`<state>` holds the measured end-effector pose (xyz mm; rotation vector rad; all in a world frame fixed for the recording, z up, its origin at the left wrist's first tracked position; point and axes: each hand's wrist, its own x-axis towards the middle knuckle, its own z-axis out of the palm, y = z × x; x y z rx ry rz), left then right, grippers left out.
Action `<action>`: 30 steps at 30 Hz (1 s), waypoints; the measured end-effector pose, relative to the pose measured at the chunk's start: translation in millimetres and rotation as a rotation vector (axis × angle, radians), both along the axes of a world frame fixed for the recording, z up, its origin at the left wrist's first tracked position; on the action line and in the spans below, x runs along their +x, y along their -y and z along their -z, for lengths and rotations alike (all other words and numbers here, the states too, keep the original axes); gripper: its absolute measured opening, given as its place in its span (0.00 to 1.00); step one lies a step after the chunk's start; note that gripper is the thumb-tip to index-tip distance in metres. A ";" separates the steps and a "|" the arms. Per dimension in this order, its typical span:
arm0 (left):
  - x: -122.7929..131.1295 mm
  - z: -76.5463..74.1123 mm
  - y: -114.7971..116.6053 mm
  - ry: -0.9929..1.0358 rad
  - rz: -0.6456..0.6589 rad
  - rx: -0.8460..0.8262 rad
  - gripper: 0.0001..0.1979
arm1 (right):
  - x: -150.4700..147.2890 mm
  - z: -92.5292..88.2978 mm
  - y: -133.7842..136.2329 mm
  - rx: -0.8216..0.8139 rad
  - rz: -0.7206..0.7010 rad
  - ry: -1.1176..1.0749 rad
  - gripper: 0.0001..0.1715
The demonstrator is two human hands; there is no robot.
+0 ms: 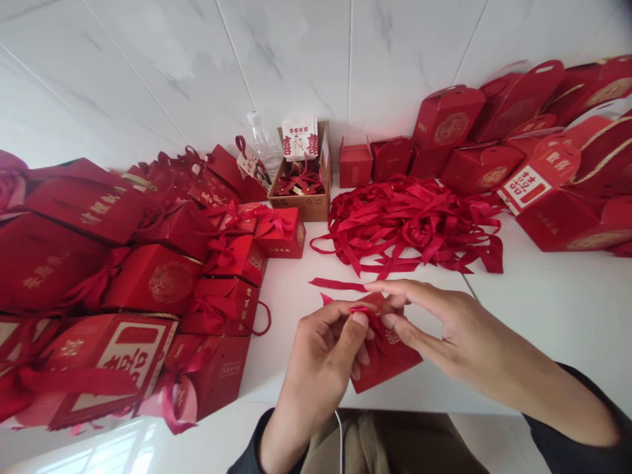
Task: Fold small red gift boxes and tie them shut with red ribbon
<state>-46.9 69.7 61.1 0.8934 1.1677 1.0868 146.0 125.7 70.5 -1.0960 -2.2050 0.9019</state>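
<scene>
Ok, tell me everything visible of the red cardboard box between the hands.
The red, angular, cardboard-looking box with gold print appears to rest askew on the white table, near its front edge. The left hand pinches red satin-like ribbon over it; the right hand partly covers it. Whether it is tied shut is hidden.

Front red box (388, 368) partly hidden behind hands (323, 355).
</scene>
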 end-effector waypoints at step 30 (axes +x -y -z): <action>-2.5 2.3 4.1 0.050 -0.031 -0.033 0.20 | -10.3 -3.7 12.0 -0.171 0.099 -0.090 0.08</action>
